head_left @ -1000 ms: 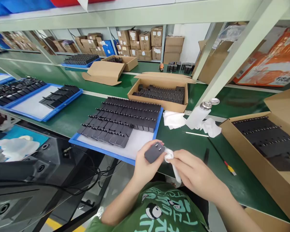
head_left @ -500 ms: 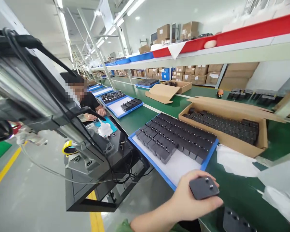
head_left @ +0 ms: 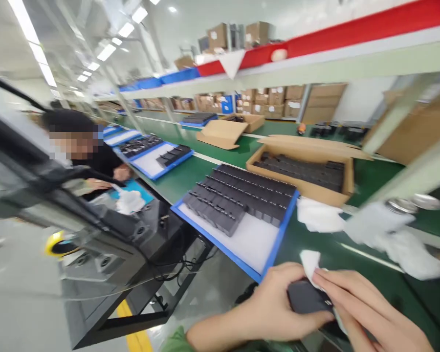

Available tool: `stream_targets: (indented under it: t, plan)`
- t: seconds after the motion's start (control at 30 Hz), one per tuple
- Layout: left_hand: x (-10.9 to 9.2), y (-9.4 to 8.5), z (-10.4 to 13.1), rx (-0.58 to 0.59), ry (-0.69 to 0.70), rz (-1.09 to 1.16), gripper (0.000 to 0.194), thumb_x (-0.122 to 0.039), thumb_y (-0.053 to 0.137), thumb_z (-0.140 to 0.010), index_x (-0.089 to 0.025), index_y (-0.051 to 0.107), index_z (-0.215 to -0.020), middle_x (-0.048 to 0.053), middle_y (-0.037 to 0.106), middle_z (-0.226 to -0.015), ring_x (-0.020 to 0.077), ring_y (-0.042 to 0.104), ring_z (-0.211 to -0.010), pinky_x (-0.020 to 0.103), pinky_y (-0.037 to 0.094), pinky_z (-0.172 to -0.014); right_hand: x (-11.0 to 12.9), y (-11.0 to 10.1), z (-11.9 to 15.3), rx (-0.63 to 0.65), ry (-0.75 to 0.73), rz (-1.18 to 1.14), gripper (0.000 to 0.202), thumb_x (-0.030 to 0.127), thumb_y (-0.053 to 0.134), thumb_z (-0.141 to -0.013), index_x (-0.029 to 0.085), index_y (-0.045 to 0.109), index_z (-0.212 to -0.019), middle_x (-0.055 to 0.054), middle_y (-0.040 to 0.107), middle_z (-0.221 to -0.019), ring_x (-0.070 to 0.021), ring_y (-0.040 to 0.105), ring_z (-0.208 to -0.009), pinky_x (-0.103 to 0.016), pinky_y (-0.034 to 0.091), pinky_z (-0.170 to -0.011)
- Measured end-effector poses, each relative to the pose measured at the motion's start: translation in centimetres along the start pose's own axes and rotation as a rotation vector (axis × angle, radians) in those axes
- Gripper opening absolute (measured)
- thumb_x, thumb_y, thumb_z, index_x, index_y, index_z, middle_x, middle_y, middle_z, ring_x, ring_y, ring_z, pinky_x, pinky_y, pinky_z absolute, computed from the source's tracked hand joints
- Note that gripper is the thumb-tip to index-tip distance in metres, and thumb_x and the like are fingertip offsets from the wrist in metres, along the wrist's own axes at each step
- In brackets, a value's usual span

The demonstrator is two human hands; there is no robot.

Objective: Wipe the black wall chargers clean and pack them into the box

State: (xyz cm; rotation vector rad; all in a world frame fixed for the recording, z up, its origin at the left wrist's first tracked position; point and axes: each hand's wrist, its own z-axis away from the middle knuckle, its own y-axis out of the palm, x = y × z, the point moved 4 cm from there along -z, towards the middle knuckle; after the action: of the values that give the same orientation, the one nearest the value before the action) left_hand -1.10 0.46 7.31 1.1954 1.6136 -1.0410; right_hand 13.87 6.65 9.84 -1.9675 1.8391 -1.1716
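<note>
My left hand point(head_left: 269, 305) is closed around a black plug-in power adapter point(head_left: 303, 297), its metal pins facing up and right. My right hand point(head_left: 370, 305) pinches a white cloth point(head_left: 310, 264) and presses it against the adapter's top and right side. Part of the adapter is hidden behind the right fingers. Just beyond my hands lies a blue-rimmed tray point(head_left: 223, 250) with a white liner. Rows of similar black adapters point(head_left: 249, 195) stand in it, pins up.
A cardboard box point(head_left: 297, 186) of black adapters sits behind the tray. Crumpled white cloth point(head_left: 319, 215) and a clear bag point(head_left: 410, 249) lie right. A metal machine frame point(head_left: 132, 264) with cables stands left. Beyond it a person point(head_left: 106, 161) works. A shelf point(head_left: 297, 73) runs overhead.
My right hand has come in from the right with the white cloth and now touches the adapter. The left hand still holds it. The view has shifted to the right.
</note>
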Motion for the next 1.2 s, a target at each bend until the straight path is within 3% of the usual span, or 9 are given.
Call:
stream_targets:
  t: [0.2, 0.33, 0.4, 0.6, 0.7, 0.8, 1.03, 1.2]
  plan:
    - [0.3, 0.2, 0.3, 0.066, -0.081, -0.034, 0.029, -0.018, 0.076, -0.078, -0.021, 0.070, -0.106, 0.006, 0.075, -0.105, 0.0220, 0.070, -0.095, 0.034, 0.058, -0.087, 2.6, -1.7, 0.0, 0.131, 0.110, 0.017, 0.043, -0.001, 0.047, -0.094, 0.014, 0.058, -0.133, -0.014, 0.066, -0.118, -0.0192, 0.063, -0.105, -0.031, 0.059, -0.089]
    - [-0.1, -1.1, 0.1, -0.021, -0.037, -0.051, 0.023, -0.015, 0.070, -0.084, -0.021, 0.067, -0.106, 0.004, 0.072, -0.103, 0.0183, 0.069, -0.094, 0.031, 0.058, -0.088, 3.8, -3.2, 0.9, 0.226, 0.105, -0.058, 0.040, -0.003, 0.046, -0.093, 0.011, 0.061, -0.128, -0.014, 0.067, -0.114, -0.0194, 0.062, -0.098, -0.031, 0.058, -0.083]
    - [-0.7, -1.3, 0.3, -0.010, 0.045, -0.058, 0.028, -0.014, 0.070, -0.085, -0.022, 0.066, -0.111, 0.006, 0.071, -0.107, 0.0196, 0.068, -0.099, 0.032, 0.058, -0.088, 4.0, -4.3, 1.4, 0.159, 0.150, -0.046, 0.043, -0.005, 0.047, -0.091, 0.013, 0.062, -0.128, -0.013, 0.067, -0.114, -0.0204, 0.063, -0.100, -0.032, 0.057, -0.083]
    - [-2.0, -1.1, 0.7, -0.001, 0.203, -0.049, 0.037, -0.008, 0.072, -0.083, -0.021, 0.063, -0.116, 0.008, 0.071, -0.109, 0.0213, 0.068, -0.105, 0.033, 0.058, -0.090, 3.4, -6.3, 2.8, -0.266, 0.334, 0.031, 0.060, -0.006, 0.055, -0.085, 0.031, 0.067, -0.131, -0.005, 0.070, -0.112, -0.0219, 0.067, -0.087, -0.037, 0.055, -0.068]
    - [-2.3, -0.9, 0.8, -0.019, 0.218, -0.065, 0.039, -0.006, 0.072, -0.082, -0.020, 0.062, -0.117, 0.009, 0.071, -0.109, 0.0208, 0.067, -0.106, 0.033, 0.058, -0.091, 3.3, -6.0, 2.9, -0.330, 0.394, 0.040, 0.059, -0.002, 0.057, -0.086, 0.036, 0.067, -0.131, -0.003, 0.070, -0.114, -0.0213, 0.068, -0.085, -0.037, 0.056, -0.065]
    - [-2.5, -0.6, 0.9, -0.019, 0.216, -0.106, 0.039, -0.008, 0.073, -0.083, -0.021, 0.061, -0.117, 0.008, 0.070, -0.109, 0.0217, 0.067, -0.106, 0.035, 0.058, -0.091, 3.4, -5.1, 1.9, -0.322, 0.362, -0.011, 0.055, -0.003, 0.057, -0.087, 0.031, 0.067, -0.130, -0.004, 0.070, -0.115, -0.0196, 0.068, -0.089, -0.034, 0.057, -0.069]
    - [-2.7, -0.3, 1.0, -0.021, 0.237, -0.207, 0.039, -0.012, 0.069, -0.084, -0.023, 0.058, -0.120, 0.004, 0.070, -0.106, 0.0202, 0.070, -0.095, 0.031, 0.057, -0.082, 4.0, -1.8, -0.8, -0.025, 0.142, -0.142, 0.033, 0.006, 0.051, -0.097, 0.015, 0.061, -0.127, -0.012, 0.066, -0.118, -0.0167, 0.065, -0.104, -0.029, 0.058, -0.086]
    - [-2.1, -0.3, 1.1, -0.035, 0.271, -0.266, 0.042, -0.007, 0.068, -0.083, -0.020, 0.058, -0.122, 0.007, 0.069, -0.107, 0.0218, 0.068, -0.098, 0.034, 0.058, -0.083, 3.9, -1.4, 0.1, 0.015, 0.261, -0.099, 0.021, 0.010, 0.052, -0.099, 0.021, 0.063, -0.113, -0.006, 0.070, -0.102, -0.0160, 0.066, -0.086, -0.025, 0.057, -0.070]
